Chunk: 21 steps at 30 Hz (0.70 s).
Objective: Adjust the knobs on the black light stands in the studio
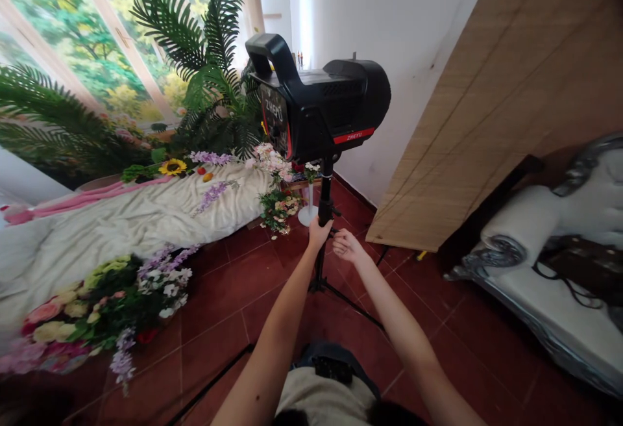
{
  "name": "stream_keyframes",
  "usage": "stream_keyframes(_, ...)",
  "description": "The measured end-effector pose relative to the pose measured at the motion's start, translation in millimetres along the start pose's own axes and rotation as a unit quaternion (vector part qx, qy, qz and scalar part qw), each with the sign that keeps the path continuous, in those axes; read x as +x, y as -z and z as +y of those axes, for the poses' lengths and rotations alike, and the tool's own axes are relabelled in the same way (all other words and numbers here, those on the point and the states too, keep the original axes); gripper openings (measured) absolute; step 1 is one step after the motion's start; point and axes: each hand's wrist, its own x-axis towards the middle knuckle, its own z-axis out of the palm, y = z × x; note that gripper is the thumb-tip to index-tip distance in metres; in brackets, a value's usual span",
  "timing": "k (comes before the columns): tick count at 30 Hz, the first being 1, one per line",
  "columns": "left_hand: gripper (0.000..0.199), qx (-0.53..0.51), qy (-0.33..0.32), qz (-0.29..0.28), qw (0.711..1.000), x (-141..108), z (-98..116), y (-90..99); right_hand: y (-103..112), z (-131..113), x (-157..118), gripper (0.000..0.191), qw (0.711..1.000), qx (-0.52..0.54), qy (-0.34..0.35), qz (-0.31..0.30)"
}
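A black studio light (335, 104) with a top handle and red-edged panels is mounted upright on a black stand (326, 182). My left hand (319, 234) is wrapped round the stand's pole just below its upper collar. Close by on the right, my right hand (346, 245) has its fingers curled together at a small dark knob on the pole's side. The knob is mostly hidden by the fingers. Below my hands, the stand's legs spread over the red tiled floor.
A bed with a cream blanket (228, 199) and flower bunches (73, 315) lies left, palm leaves (214, 36) behind it. A bamboo blind (438, 153) leans at right, beside a white sofa (530, 218) holding a brown bag (584, 263). A stand leg crosses the floor lower left.
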Motion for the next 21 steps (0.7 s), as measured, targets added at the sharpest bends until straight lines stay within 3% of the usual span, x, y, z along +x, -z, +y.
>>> stream_keyframes(6,0.029,-0.017,0.024,-0.003,1.000,-1.8,7.5,-0.2,-7.5,3.5,1.2,0.028,0.976,0.194,0.081,-0.060)
stream_keyframes(15,0.038,-0.091,0.053,-0.055,0.993,-6.7,20.0,9.1,-13.4,-10.0,3.0,0.037,0.964,0.249,0.096,-0.003)
stream_keyframes(21,0.038,-0.106,0.024,-0.049,0.993,-19.6,12.6,13.7,-16.1,-11.4,-5.4,0.036,0.947,0.314,0.054,-0.042)
